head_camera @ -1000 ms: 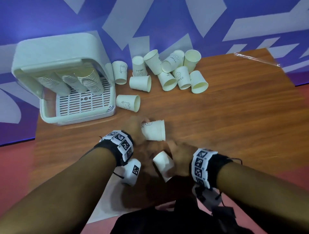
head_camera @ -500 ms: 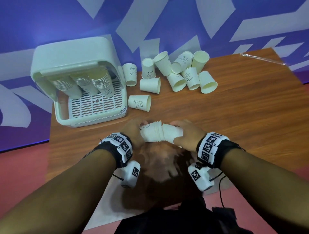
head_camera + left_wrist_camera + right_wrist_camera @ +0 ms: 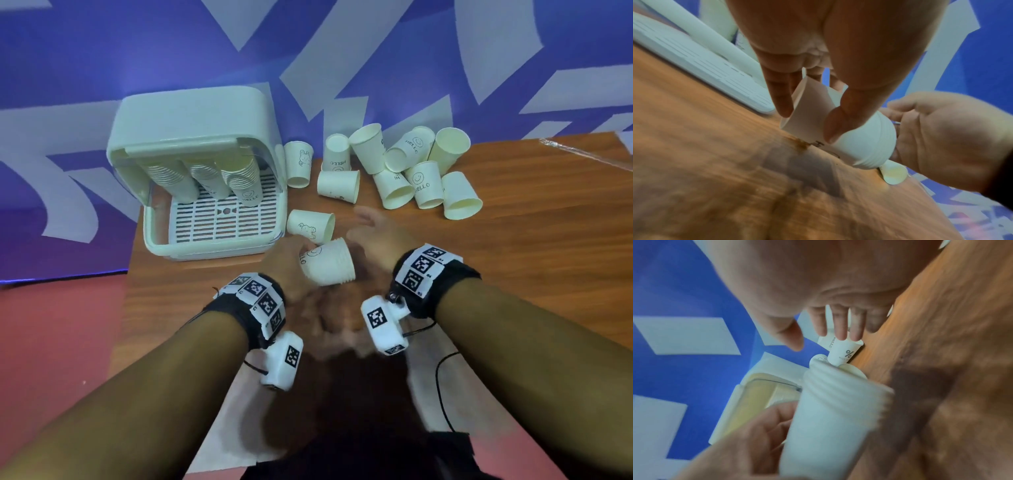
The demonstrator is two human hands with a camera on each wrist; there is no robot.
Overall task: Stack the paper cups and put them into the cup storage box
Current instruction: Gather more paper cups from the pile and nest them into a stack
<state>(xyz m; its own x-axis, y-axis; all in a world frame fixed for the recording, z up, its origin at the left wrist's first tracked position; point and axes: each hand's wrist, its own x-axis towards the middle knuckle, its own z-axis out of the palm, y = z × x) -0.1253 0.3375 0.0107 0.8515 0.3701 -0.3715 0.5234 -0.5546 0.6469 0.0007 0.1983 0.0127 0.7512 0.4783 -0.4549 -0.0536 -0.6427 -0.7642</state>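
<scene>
My left hand point(image 3: 291, 260) grips a nested stack of white paper cups point(image 3: 329, 262) near its closed end, just above the wooden table point(image 3: 513, 257). In the left wrist view the thumb and fingers point(image 3: 781, 104) curl round the stack point(image 3: 857, 142). My right hand point(image 3: 363, 222) is open and holds nothing, beside a lying cup with a bear drawing point(image 3: 310, 226). The right wrist view shows its straight fingers point(image 3: 840, 327) pointing at loose cups point(image 3: 844, 350). The white cup storage box point(image 3: 178, 246) stands open at the left, with three cup stacks point(image 3: 205, 178) leaning inside.
Several loose cups point(image 3: 411, 171) lie and stand in a cluster at the back of the table, right of the box. A clear plastic wrapper point(image 3: 582, 154) lies at the far right edge. A blue and white wall rises behind. White paper point(image 3: 222, 445) hangs over the near edge.
My right hand pushed a cup into the stack, then let go and moved forward toward the loose cups. The left hand keeps hold of the stack, which now tilts.
</scene>
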